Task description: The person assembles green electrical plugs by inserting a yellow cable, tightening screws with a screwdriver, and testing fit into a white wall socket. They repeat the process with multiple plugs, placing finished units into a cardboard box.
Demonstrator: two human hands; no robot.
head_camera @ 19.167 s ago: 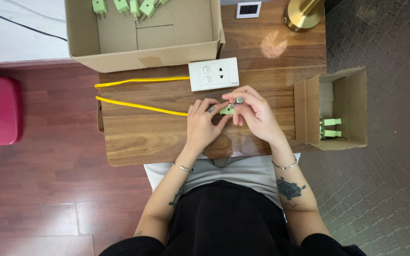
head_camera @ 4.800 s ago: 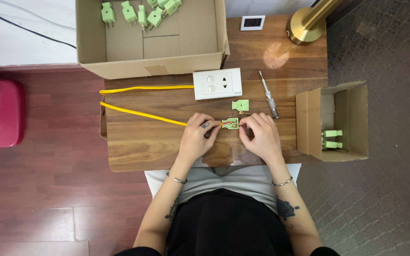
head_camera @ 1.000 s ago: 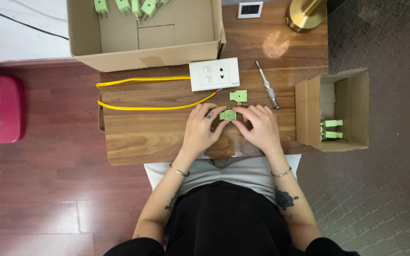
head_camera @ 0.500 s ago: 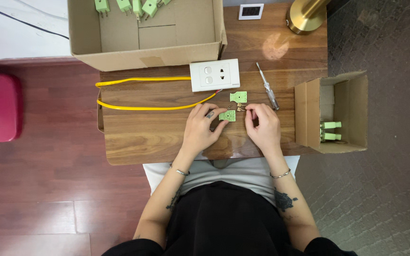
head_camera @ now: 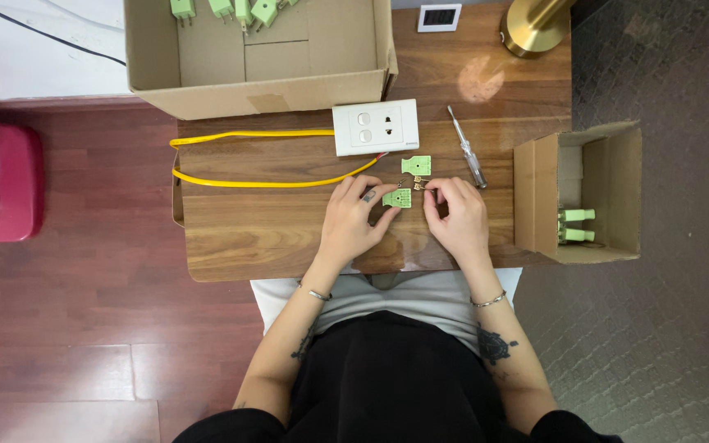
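While the left hand pins a green plug half-shell to the wooden table between thumb and fingertips, the right hand has drawn its fingers together in a pinch around something small and brassy just off the shell's upper right corner; it is too small to say what, though it looks like a metal contact. A second ago both hands were closed around the shell from either side. Now the right has slid off it and its fingertips work beside it, so the open shell shows bare between the two hands. That suggests the work has moved from holding the plug body to handling its small inner pieces.

Just beyond the right fingertips lies the other green half-shell, loose on the wood and untouched. Farther out from those fingers and a little to their right rests a slim screwdriver, lying free. Beyond the left fingertips a yellow cable loops away across the table and comes back toward a white wall socket plate.

Past that plate stands a large cardboard box with more green plugs in its far end. Well to the right of the right hand a smaller cardboard box holds two more of them.
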